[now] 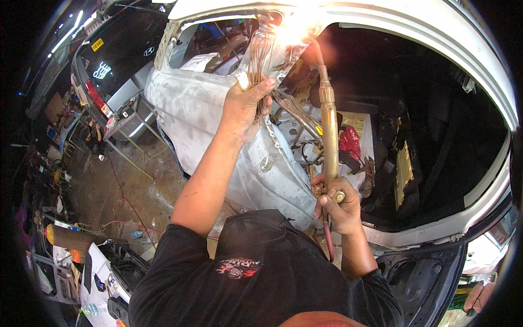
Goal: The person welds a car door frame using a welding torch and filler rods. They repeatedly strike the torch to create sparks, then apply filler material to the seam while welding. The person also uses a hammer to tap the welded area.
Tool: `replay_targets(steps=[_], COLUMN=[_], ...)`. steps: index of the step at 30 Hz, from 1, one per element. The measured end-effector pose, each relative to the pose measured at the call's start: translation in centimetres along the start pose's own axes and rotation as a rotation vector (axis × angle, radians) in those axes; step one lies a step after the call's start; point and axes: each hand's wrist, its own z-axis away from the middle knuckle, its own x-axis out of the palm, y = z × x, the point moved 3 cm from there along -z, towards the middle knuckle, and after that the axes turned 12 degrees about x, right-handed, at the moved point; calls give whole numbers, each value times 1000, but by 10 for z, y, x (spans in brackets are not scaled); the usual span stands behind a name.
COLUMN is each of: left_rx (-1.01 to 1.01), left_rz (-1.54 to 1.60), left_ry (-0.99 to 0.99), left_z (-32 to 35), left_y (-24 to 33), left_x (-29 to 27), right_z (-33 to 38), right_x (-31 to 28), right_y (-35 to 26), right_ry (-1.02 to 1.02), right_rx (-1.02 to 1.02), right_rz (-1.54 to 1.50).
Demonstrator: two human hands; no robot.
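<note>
My left hand is closed around a looped bundle of thin filler wire, whose upper end reaches the pillar of a white car body. In my right hand is a brass gas welding torch, gripped low near its valve knobs. The torch's bent neck rises to a bright flame at the top of the pillar, beside the wire. Glare hides the tip and the metal right at the flame. A reddish hose runs down from the torch handle.
Wide door and window openings flank the pillar. Inside the body lie a red bundle and loose parts. Behind at left stand a dark vehicle and a metal-legged table. Thin hoses cross the floor; a black panel is at lower right.
</note>
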Motion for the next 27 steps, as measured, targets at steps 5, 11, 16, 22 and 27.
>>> replay_targets(steps=[5, 11, 16, 22, 27], left_rx=[3, -2, -9, -2, -1], left_rz=[16, 14, 22, 26, 10], left_ry=[-8, 7, 5, -2, 18], left_z=[0, -1, -2, -3, -4], left_y=[0, 1, 0, -3, -3], left_x=[0, 0, 1, -3, -1], right_z=[0, -1, -3, -3, -3], right_x=[1, 2, 2, 3, 4], right_y=[0, -1, -1, -2, -3], right_ry=[1, 0, 1, -7, -11], right_rx=[1, 5, 4, 14, -5], right_rz=[-8, -17, -32, -41, -47])
